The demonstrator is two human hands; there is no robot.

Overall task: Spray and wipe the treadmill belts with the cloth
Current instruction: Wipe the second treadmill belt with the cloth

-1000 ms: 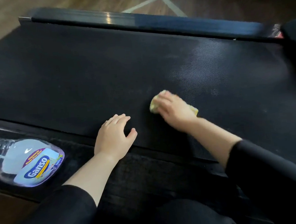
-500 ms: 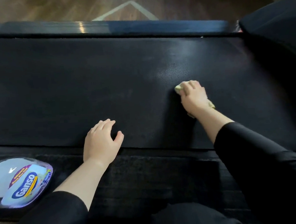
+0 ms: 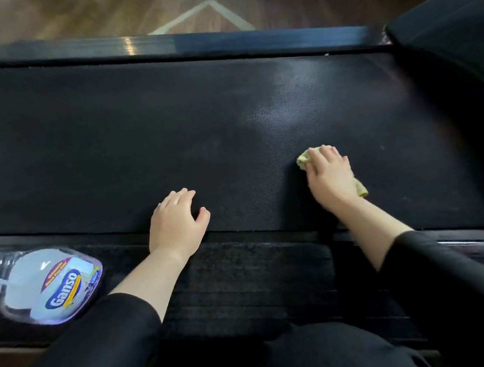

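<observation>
The right hand (image 3: 330,176), grip spread flat, presses the crumpled yellow-green cloth (image 3: 303,160) onto the black woven treadmill belt (image 3: 120,133), having swept rightward from the left hand (image 3: 177,223), which rests spread at the near edge. Wiping advances; the pale hazy patch (image 3: 287,110) beyond likely awaits.

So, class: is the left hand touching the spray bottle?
Apart. The head view shows the left hand resting on the belt, with bare dark rail between it and the spray bottle.
</observation>
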